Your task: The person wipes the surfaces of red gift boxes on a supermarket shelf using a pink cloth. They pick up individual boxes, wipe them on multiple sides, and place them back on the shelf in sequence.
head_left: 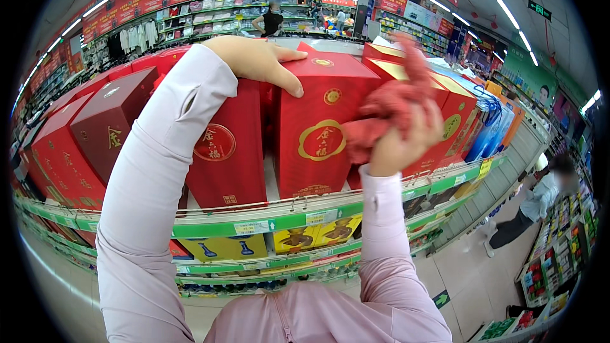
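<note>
On the top shelf stands a tall red gift box (324,105) with a gold-ringed emblem on its front. My left hand (257,63) reaches over the boxes, its thumb stretched against this box's upper left edge; its other fingers lie over the tops, partly hidden. A second red box (225,152) stands just left of it, below my left wrist. In my right hand (406,143) is a crumpled red cloth (387,105), held beside the right side of the emblem box. Both cloth and hand are smeared by motion.
Dark red boxes (114,121) fill the shelf to the left; blue gift bags (486,121) stand farther right. A green price rail (254,216) runs along the shelf's front edge. A person (534,200) is in the aisle at right, another (272,22) at the back.
</note>
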Available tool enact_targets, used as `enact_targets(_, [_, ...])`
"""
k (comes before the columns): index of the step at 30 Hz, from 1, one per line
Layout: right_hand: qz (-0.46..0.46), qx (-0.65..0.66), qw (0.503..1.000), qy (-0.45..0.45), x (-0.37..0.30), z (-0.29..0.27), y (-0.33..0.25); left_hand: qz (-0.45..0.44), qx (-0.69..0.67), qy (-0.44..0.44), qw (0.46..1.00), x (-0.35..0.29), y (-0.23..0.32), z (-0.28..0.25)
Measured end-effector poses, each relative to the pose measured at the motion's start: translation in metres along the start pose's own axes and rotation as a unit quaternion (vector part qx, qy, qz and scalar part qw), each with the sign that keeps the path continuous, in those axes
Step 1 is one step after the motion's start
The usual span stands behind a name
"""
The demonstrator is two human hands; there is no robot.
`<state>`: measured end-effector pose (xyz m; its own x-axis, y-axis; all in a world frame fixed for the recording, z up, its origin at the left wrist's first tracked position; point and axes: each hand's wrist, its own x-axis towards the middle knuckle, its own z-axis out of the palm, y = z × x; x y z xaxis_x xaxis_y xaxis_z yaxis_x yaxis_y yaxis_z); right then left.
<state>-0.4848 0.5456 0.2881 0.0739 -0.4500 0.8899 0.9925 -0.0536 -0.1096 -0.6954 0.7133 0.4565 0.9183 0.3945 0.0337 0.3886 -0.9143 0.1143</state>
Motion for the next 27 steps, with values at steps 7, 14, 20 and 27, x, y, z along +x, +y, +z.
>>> enact_targets(7, [0.147,-0.141,0.966,-0.161,-0.064,-0.064,0.064,-0.011,0.006,0.0,1.0,-0.002,0.004,0.001])
enact_targets(14, [0.1,-0.064,0.925,-0.36,-0.116,-0.148,-0.001,-0.014,0.01,0.001,1.0,0.0,0.002,0.004])
enact_targets(20, [0.143,-0.001,0.912,-0.384,-0.114,-0.162,-0.01,-0.031,0.012,0.001,0.999,-0.005,0.006,0.001])
enact_targets(27, [0.209,0.042,0.903,-0.373,-0.107,-0.16,0.001,-0.022,0.009,0.013,1.0,-0.004,0.01,0.003])
